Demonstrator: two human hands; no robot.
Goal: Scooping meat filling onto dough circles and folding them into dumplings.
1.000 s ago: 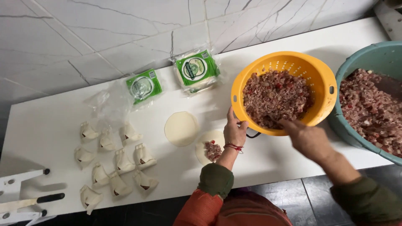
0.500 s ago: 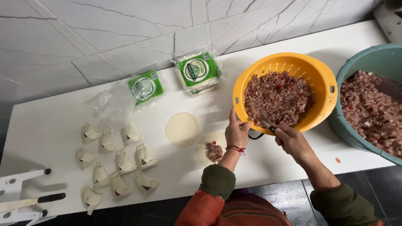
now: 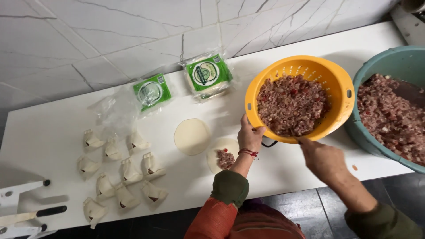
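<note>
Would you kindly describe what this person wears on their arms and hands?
Both hands are bare. The left hand has a red string bracelet at the wrist and an orange sleeve with a dark green cuff. The right hand has a dark green sleeve.

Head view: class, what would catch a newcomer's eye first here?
The round orange plastic colander heaped with minced filling stands right of centre; the left hand grips its near rim and the right hand reaches to its near edge. Folded pale dumplings cluster at lower left. A large teal plastic tub of mince fills the right edge.
</note>
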